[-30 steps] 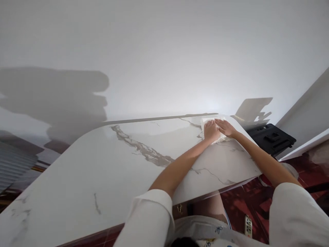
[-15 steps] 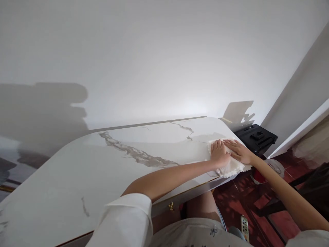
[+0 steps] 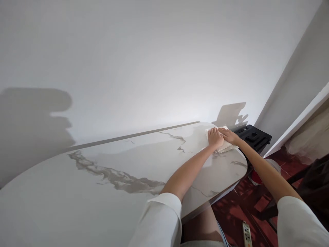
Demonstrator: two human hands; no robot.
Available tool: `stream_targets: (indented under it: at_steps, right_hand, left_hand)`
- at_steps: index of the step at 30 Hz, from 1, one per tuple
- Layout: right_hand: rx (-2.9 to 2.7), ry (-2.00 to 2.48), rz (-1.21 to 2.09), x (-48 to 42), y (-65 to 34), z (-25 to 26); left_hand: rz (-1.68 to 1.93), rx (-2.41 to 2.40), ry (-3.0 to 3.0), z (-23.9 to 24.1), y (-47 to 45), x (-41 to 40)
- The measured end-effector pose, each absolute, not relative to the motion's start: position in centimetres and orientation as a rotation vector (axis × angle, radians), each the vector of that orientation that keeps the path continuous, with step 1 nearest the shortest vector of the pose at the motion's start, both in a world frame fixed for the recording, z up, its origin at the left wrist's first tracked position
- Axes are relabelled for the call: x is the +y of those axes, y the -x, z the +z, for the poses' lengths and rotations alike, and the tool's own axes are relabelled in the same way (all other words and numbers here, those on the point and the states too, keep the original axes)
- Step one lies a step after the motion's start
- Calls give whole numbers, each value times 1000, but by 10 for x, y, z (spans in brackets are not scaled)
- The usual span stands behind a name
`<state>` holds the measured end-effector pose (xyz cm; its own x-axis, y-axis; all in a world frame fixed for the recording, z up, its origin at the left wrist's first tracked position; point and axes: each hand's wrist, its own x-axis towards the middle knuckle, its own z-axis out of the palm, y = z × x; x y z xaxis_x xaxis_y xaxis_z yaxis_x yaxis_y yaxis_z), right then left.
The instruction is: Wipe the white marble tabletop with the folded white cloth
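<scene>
A white cloth [image 3: 226,147] with a scalloped edge lies on the far right end of the white marble-patterned tabletop [image 3: 108,209]. My left hand [image 3: 216,138] presses down on it, fingers bent into the fabric. Right beside, touching it, my right hand [image 3: 229,136] rests on the cloth with its fingers stretched out flat. Both arms reach forward from white sleeves, and the hands cover part of the cloth.
A pale wall [image 3: 144,68] rises behind the table's far edge. Beyond the right end stands a black hard case [image 3: 254,137]. Below, a power strip [image 3: 246,234] and a red container [image 3: 255,177] are on the red tiled floor [image 3: 231,209]. Dark wooden furniture [image 3: 312,187] stands at right.
Both hands have slid the cloth away from the table's near edge toward its far right corner. The arms reach farther out, and the camera view has shifted.
</scene>
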<state>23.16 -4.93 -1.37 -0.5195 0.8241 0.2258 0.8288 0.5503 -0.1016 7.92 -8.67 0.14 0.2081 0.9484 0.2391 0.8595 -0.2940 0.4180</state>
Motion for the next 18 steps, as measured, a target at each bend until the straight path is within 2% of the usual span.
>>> stream_targets:
  at_steps: [8,15,18]
  right_hand:
    - [-2531,1380,-164,21,-177,-18]
    - [-2557,1505,90,40,-102,0]
    - [-2639,1332,123,37,-58,0]
  left_hand:
    - [665,1757,-2376,-2,-27,-17]
    - [634,1698,-2438,3,61,2]
    - [595,1715,-2457,4,114,-8]
